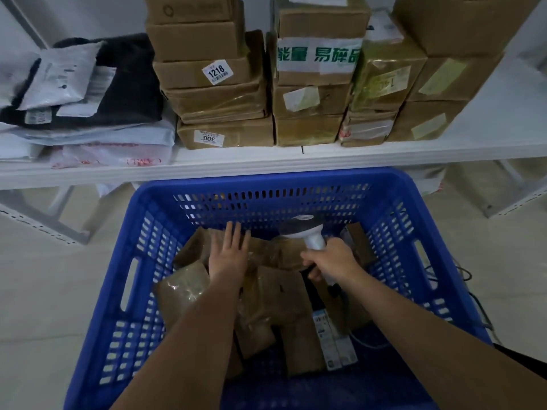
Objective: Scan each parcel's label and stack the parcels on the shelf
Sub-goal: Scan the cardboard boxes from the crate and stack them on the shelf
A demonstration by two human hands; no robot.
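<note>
Blue crate (142, 232) near, brown cardboard parcels (275, 294) heaped inside; left hand (229, 250) flat, fingers straight, spread over far parcels; right hand (328, 261) wrapped round white scanner (305, 232) handle, head aimed into crate; shelf (266, 161) beyond, far side, stacked boxes (213, 84) right, mailer bags (83, 113) left

The floor (44, 291) is pale and smooth, seen at 9 o'clock and 3 o'clock. A white metal rack (296, 161) crosses the upper part. Its perforated uprights (38, 229) stand at 9 o'clock. The wall (83, 16) behind, at 11 o'clock, is white-grey.
</note>
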